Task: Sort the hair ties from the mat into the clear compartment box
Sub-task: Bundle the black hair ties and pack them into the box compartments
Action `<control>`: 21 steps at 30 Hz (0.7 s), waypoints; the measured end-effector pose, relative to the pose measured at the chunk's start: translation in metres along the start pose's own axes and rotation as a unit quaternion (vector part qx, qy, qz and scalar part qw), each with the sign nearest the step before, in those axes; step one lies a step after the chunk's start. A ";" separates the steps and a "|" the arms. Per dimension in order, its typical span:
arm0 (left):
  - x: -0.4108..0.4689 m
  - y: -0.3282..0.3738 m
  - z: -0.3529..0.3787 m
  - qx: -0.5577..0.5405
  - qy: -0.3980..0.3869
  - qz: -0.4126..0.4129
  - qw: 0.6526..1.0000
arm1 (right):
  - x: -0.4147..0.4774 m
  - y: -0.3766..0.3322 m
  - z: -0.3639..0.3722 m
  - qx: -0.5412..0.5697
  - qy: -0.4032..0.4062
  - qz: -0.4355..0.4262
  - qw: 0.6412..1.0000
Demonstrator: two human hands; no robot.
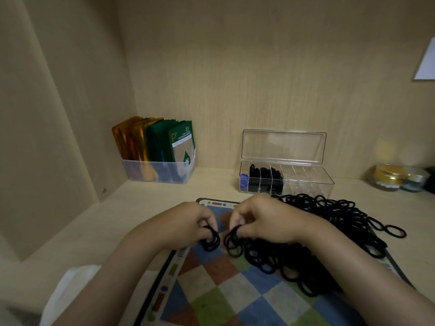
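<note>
Fingers point(207, 220) of left hand point(186, 223) and right hand point(261, 220) pinched on hair ties point(212, 241); more in clear box point(318, 182), left compartments.

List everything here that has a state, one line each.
clear compartment box: lid up; left compartments hold black ties, right ones look empty.
hair tie pile: loose on the mat, unsorted.
left hand: pinches a small bunch of hair ties.
right hand: pinches ties at the pile's edge.
gold-lidded jar: lid on.
</note>
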State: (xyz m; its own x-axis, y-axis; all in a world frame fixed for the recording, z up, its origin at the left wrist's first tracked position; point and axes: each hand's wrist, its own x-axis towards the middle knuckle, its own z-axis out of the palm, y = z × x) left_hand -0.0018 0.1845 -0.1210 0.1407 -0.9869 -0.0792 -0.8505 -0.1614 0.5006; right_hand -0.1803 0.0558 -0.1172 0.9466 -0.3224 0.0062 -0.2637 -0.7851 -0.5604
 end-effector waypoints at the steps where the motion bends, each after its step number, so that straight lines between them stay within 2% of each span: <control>1: 0.000 0.000 0.000 -0.024 0.009 0.003 1.000 | -0.001 0.004 -0.006 0.035 0.023 0.010 0.999; 4: 0.001 0.005 0.001 -0.101 0.026 0.014 0.994 | -0.008 0.015 -0.025 0.077 0.077 0.043 0.993; 7: 0.005 0.012 0.006 -0.232 -0.004 0.001 0.973 | -0.016 0.027 -0.036 0.066 0.079 0.083 0.991; 9: 0.016 0.015 0.009 -0.247 -0.013 -0.002 0.969 | -0.017 0.033 -0.038 0.065 0.084 0.103 0.989; 15: 0.064 0.031 0.027 -0.092 -0.004 0.021 0.996 | -0.015 0.049 -0.040 -0.010 0.041 0.141 0.989; 21: 0.083 0.049 0.035 0.052 0.001 0.067 0.996 | -0.020 0.056 -0.043 -0.130 0.024 0.157 0.979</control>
State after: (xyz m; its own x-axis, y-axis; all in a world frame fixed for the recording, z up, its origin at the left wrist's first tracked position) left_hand -0.0494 0.0945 -0.1338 0.0225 -0.9996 -0.0156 -0.9094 -0.0270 0.4150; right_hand -0.2219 -0.0044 -0.1128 0.8037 -0.5882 -0.0904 -0.5838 -0.7499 -0.3113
